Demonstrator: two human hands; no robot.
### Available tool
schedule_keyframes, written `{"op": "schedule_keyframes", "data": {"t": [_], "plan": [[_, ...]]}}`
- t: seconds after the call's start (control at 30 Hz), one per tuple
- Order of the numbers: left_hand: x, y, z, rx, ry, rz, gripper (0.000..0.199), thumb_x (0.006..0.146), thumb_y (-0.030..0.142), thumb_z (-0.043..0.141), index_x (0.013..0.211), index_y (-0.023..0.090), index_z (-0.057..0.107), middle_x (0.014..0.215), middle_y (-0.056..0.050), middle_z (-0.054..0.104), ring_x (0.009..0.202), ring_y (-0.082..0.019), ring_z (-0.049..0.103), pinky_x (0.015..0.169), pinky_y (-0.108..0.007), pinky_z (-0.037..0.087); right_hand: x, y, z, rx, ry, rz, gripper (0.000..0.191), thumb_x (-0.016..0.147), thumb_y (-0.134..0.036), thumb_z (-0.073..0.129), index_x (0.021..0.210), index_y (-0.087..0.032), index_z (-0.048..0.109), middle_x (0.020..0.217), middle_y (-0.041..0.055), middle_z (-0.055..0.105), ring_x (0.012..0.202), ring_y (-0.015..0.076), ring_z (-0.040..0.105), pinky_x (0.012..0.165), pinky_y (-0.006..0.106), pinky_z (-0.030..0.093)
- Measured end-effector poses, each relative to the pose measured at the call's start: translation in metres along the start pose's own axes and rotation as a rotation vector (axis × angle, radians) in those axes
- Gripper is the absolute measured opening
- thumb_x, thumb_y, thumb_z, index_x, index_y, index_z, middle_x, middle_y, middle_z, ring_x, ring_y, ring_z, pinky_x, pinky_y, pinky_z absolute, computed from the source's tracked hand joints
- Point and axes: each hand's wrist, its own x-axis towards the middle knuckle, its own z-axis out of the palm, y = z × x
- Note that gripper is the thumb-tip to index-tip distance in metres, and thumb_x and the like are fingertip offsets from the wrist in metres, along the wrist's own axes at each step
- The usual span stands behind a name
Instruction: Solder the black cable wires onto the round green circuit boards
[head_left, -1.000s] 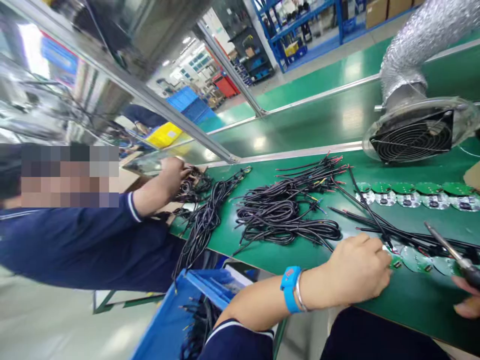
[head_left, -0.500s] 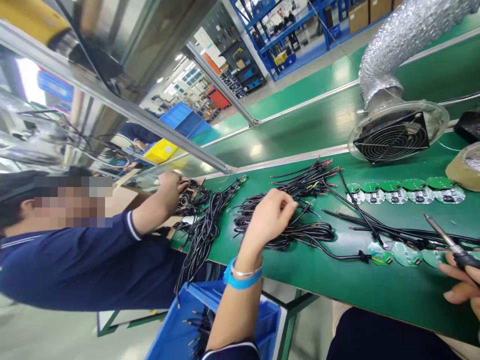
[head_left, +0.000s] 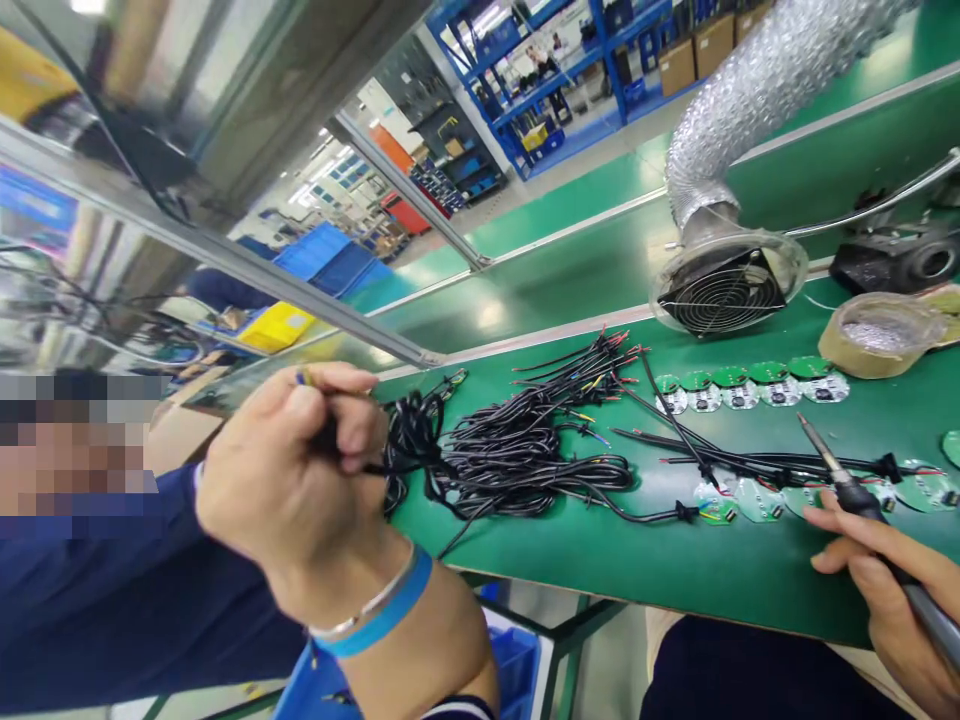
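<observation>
My left hand (head_left: 289,480), with a blue band on its wrist, is raised over the table's left end. Its fingers are closed around black cable, and a bunched black cable (head_left: 412,430) runs from it. Beside it lies a pile of coiled black cables (head_left: 517,450) with coloured bare wire ends. In my right hand (head_left: 896,580) is a soldering iron (head_left: 851,495), its tip pointing up and left over the table. Below the tip, a row of round green circuit boards (head_left: 759,500) has black cables lying over it; one cable's coloured wires reach the leftmost board.
Another row of round boards (head_left: 780,390) lies farther back. Behind it stands a fan (head_left: 727,290) with a silver duct (head_left: 720,130). A tape roll (head_left: 877,335) is at the right. A co-worker's sleeve (head_left: 150,590) is close on the left, above a blue bin (head_left: 517,650).
My left hand has moved left and up from the cable pile, now closed on black cable. The view has shifted right; my right hand with the soldering iron shows more fully.
</observation>
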Motion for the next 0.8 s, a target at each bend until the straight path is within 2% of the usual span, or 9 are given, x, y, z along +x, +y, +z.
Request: {"op": "schedule_keyframes", "data": {"t": [0.07, 0.13, 0.17, 0.23, 0.33, 0.47, 0.63, 0.7, 0.8], "plan": [[-0.021, 0.021, 0.042, 0.146, -0.109, 0.157, 0.014, 0.089, 0.026, 0.055, 0.093, 0.023, 0.067, 0.065, 0.002, 0.052, 0.052, -0.014, 0.041, 0.046, -0.029, 0.029, 0.007, -0.010, -0.002, -0.009, -0.027, -0.091, 0.023, 0.096, -0.032, 0.055, 0.116, -0.030, 0.066, 0.093, -0.0035, 0.075, 0.084, 0.0152, 0.073, 0.080, 0.019, 0.058], [-0.047, 0.029, 0.088, 0.200, -0.726, 0.187, 0.011, 0.092, 0.024, 0.053, 0.093, 0.021, 0.064, 0.080, -0.001, 0.059, 0.067, -0.015, 0.053, 0.058, -0.029, 0.043, 0.015, -0.020, -0.001, -0.018, -0.007, -0.129, 0.021, 0.097, -0.032, 0.053, 0.113, -0.027, 0.065, 0.093, -0.0031, 0.075, 0.083, 0.0151, 0.073, 0.079, 0.020, 0.059], [-0.059, 0.028, 0.109, 0.173, -0.941, 0.196, 0.013, 0.094, 0.023, 0.049, 0.094, 0.020, 0.062, 0.084, -0.002, 0.060, 0.070, -0.015, 0.054, 0.063, -0.029, 0.046, 0.019, -0.024, -0.001, -0.012, 0.014, -0.137, 0.018, 0.097, -0.032, 0.054, 0.110, -0.026, 0.065, 0.094, -0.0026, 0.075, 0.083, 0.0153, 0.073, 0.079, 0.021, 0.060], [-0.078, 0.018, 0.141, 0.106, -1.171, 0.175, 0.015, 0.098, 0.021, 0.043, 0.097, 0.019, 0.058, 0.089, -0.004, 0.061, 0.075, -0.016, 0.056, 0.069, -0.028, 0.048, 0.025, -0.033, 0.003, 0.033, 0.066, -0.148, 0.013, 0.094, -0.027, 0.058, 0.105, -0.025, 0.064, 0.098, -0.0009, 0.074, 0.086, 0.0157, 0.073, 0.081, 0.022, 0.060], [-0.093, -0.002, 0.162, 0.058, -1.223, 0.118, 0.015, 0.099, 0.020, 0.040, 0.094, 0.018, 0.054, 0.090, -0.005, 0.060, 0.081, -0.017, 0.055, 0.073, -0.028, 0.047, 0.030, -0.039, 0.013, 0.142, 0.132, -0.143, 0.017, 0.090, -0.019, 0.063, 0.106, -0.024, 0.062, 0.101, 0.0016, 0.073, 0.090, 0.0160, 0.072, 0.084, 0.025, 0.060], [-0.100, -0.013, 0.162, 0.044, -1.246, 0.076, 0.012, 0.096, 0.018, 0.044, 0.090, 0.018, 0.055, 0.088, -0.005, 0.058, 0.082, -0.017, 0.053, 0.074, -0.027, 0.045, 0.029, -0.036, 0.027, 0.232, 0.156, -0.054, 0.023, 0.087, -0.019, 0.067, 0.108, -0.023, 0.062, 0.097, 0.0022, 0.070, 0.085, 0.0144, 0.070, 0.080, 0.024, 0.060], [-0.103, -0.013, 0.161, -0.059, -1.256, 0.011, 0.014, 0.094, 0.025, 0.053, 0.100, 0.018, 0.063, 0.090, -0.005, 0.059, 0.084, -0.018, 0.054, 0.075, -0.029, 0.045, 0.025, -0.030, 0.034, 0.328, 0.126, 0.028, 0.023, 0.087, -0.018, 0.068, 0.108, -0.022, 0.060, 0.091, 0.0020, 0.067, 0.082, 0.0140, 0.068, 0.077, 0.024, 0.059], [-0.105, -0.015, 0.162, -0.137, -1.229, -0.092, 0.020, 0.090, 0.033, 0.062, 0.103, 0.018, 0.065, 0.091, -0.005, 0.060, 0.078, -0.017, 0.055, 0.070, -0.028, 0.046, 0.024, -0.030, 0.033, 0.357, 0.104, 0.044, 0.023, 0.087, -0.018, 0.067, 0.108, -0.022, 0.059, 0.090, 0.0023, 0.067, 0.083, 0.0144, 0.068, 0.077, 0.026, 0.059], [-0.109, -0.019, 0.163, -0.239, -1.132, -0.347, 0.027, 0.090, 0.043, 0.061, 0.097, 0.017, 0.063, 0.085, -0.003, 0.059, 0.064, -0.012, 0.055, 0.057, -0.023, 0.044, 0.024, -0.031, 0.033, 0.388, 0.100, 0.039, 0.025, 0.087, -0.016, 0.067, 0.110, -0.022, 0.058, 0.091, 0.0026, 0.067, 0.085, 0.0147, 0.068, 0.079, 0.026, 0.059]]}}
